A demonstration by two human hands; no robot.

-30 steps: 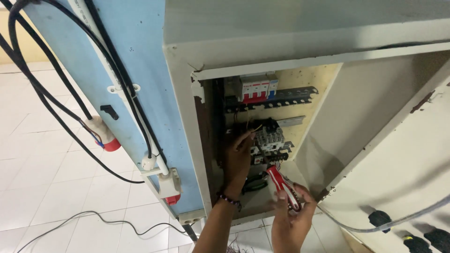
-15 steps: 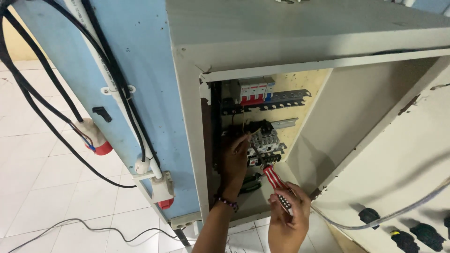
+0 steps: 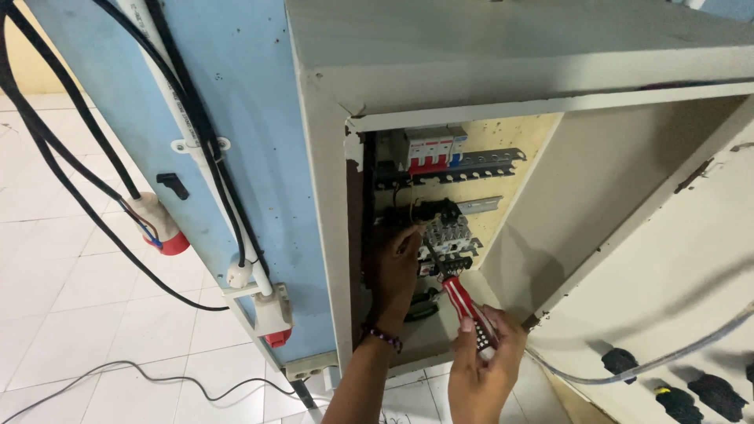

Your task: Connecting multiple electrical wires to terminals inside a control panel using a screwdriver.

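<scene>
Here, right hand [image 3: 481, 363] grips red-handled screwdriver [image 3: 465, 308]; left hand [image 3: 395, 263] holds grey contactor [image 3: 444, 234].

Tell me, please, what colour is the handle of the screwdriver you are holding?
Red and white, with a black dotted grip on the screwdriver, seen in the head view.

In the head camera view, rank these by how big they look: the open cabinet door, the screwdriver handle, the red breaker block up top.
1. Open cabinet door, nearest the camera.
2. Red breaker block and screwdriver handle look alike; the handle is nearer, so unsure.
</scene>
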